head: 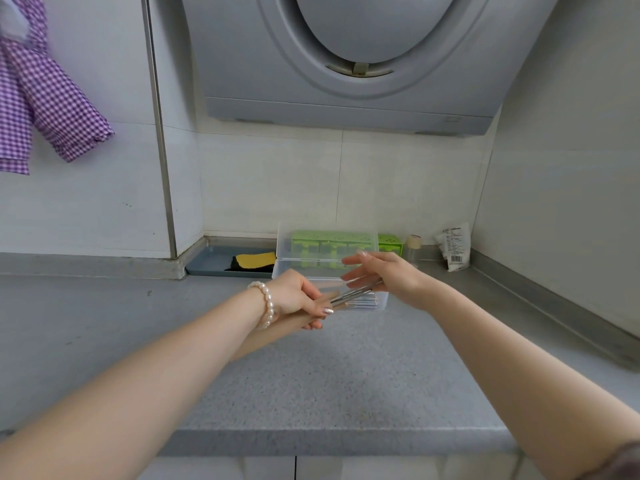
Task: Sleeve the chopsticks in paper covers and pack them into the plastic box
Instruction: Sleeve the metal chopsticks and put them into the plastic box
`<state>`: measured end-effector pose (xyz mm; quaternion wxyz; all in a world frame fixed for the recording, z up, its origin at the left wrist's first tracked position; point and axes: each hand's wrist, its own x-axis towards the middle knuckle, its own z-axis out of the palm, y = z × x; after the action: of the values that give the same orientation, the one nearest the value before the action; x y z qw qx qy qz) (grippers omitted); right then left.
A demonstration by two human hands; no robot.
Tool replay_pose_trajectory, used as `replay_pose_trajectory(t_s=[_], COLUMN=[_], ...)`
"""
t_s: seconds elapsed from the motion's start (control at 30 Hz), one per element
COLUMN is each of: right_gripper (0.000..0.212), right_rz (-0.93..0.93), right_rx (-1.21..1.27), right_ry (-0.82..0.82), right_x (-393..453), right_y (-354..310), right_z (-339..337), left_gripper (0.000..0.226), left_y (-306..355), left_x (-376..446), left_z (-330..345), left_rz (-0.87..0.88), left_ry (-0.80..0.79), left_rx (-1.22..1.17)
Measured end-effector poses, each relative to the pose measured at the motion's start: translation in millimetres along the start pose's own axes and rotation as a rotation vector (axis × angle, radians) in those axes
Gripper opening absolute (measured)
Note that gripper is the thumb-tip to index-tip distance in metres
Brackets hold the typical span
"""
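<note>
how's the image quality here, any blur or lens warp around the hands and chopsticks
Head view: wide-angle warp stretches the forearms and bows the counter edge; light is soft and even, no harsh glare; the metal chopsticks are slightly smeared between the left hand and right hand, and the clear plastic box is hard to outline.

A grey speckled surface (329, 386) runs along a wall of pale tiles (270, 181). Above it hangs a grey range hood (349, 64) with a big round panel. At the upper left a purple checked cloth (45, 98) hangs down in front of the wall. In the back corner of the surface lies a blue-grey tray (207, 263), and on it a yellow and black sponge (254, 262). Further right stands a green container (390, 243), near it a small jar (412, 249) with a pale lid, and a white packet (454, 245) that leans against the side wall.
</note>
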<state>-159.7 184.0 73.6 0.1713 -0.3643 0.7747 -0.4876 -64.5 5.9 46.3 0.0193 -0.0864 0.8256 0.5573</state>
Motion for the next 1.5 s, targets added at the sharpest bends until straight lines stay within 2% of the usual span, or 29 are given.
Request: replay_pose_trajectory(t_s=[0.3,0.47,0.53,0.63,0.7,0.73,0.83,0.93,1.1,1.23,1.33,1.4,1.5], right_gripper=[0.043,0.044,0.046,0.043,0.035,0.034,0.042,0.047,0.036,0.008,0.011,0.010,0.008], right_rz=[0.018,0.110,0.109,0.074,0.081,0.102,0.181,0.212,0.182,0.135,0.136,0.139,0.173], right_rx=[0.095,0.091,0.132,0.322,0.285,0.234,0.077,0.090,0.092,0.261,0.371,0.422,0.526], right_ry=[-0.120,-0.248,-0.224,-0.005,0.161,0.194,0.117,-0.014,-0.030,0.129,0.244,0.384,0.640], right_x=[6,9,8,13,17,17,11,8,12,18,23,25,25], right_y=[0,8,9,10,14,18,31,39,44,49,58,65,80], right_z=[21,19,18,13,4,0,-4,5,9,-3,-18,-34,-68], left_gripper=[0.005,0.005,0.007,0.003,0.003,0.004,0.009,0.008,0.010,0.005,0.012,0.022,0.021], left_y=[4,0,-1,1,2,2,-1,-2,-3,-1,4,3,-11], left_x=[-1,1,2,5,7,9,14,18,27,38,54,73,93], left_z=[2,1,2,6,7,6,4,5,7,4,1,-9,-29], left_rz=[-0.016,-0.035,-0.035,-0.002,0.011,0.014,0.015,0.009,-0.008,0.010,0.052,0.102,0.166], left_ry=[-0.013,-0.014,-0.007,0.010,0.016,0.018,0.022,0.005,-0.041,-0.068,-0.037,0.125,0.404], left_rx=[-0.031,-0.001,-0.004,-0.031,-0.028,-0.024,-0.018,-0.031,-0.039,-0.012,0.019,0.143,0.431])
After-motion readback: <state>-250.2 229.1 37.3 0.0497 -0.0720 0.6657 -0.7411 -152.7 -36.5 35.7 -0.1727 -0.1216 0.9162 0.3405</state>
